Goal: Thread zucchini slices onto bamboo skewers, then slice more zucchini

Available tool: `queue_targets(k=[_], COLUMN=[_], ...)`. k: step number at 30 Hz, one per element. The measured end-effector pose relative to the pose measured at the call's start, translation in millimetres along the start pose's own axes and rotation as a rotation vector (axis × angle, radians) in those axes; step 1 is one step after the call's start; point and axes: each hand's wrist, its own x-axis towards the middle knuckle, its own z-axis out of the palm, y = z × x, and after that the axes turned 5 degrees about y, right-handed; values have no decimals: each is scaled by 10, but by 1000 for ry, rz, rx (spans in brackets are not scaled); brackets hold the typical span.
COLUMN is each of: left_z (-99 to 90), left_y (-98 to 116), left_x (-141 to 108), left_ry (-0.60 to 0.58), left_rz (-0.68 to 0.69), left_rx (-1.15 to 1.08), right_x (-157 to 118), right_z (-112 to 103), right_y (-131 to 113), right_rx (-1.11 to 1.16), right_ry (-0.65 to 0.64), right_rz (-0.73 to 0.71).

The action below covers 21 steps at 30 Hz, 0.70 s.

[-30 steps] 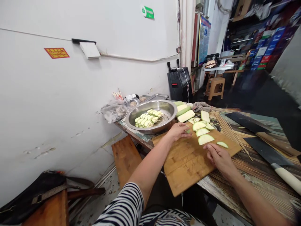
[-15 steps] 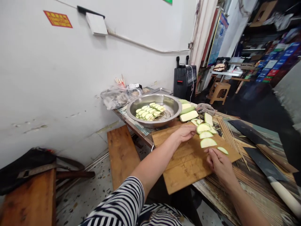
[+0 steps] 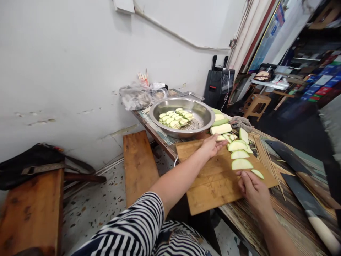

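Note:
My right hand (image 3: pixel 252 185) is pinched at the near end of a row of pale green-edged squash slices (image 3: pixel 242 164), which look like zucchini. The slices line up as if on a bamboo skewer, mostly hidden by them and my fingers. Fingers stretched out, my left hand (image 3: pixel 211 145) hovers over the far edge of the wooden cutting board (image 3: pixel 210 186), beside loose slices (image 3: pixel 226 137). One small end slice (image 3: pixel 257 174) lies on the board by my right hand. Behind, peeled squash pieces (image 3: pixel 220 128) rest next to a steel bowl (image 3: pixel 155 124) holding skewered slices (image 3: pixel 177 118).
Loose bamboo skewers (image 3: pixel 262 154) lie right of the board. Two cleavers, one dark-handled (image 3: pixel 289 153) and one pale-handled (image 3: pixel 306 195), lie farther right. A grey cloth (image 3: pixel 241 123), plastic bags (image 3: pixel 135 96) and a black speaker (image 3: pixel 218 85) stand behind. Wooden benches (image 3: pixel 138 163) are at left.
My left hand has let go of the far end of the slice row and opened, moving toward the loose slices. My right hand keeps its pinch. The view has shifted.

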Motion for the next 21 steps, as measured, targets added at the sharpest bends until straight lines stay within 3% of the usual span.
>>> queue_targets(k=[3,6,14,21], left_z=[-12,-25,-45,-72], left_y=[44,81,75,75], left_x=[34,38,12,38], left_ry=[41,9,9,-1], left_rz=[-3,-18,27,-26], left_rx=[-92,-95,15,74], right_x=[-15,-16,-39,-58], right_z=[-15,-40,-43,-24], right_y=[-6,-12,-77,-98], right_rx=[-67,-158,-169,-171], right_ry=[47,59,-144,-158], right_rz=[11,-28,7,15])
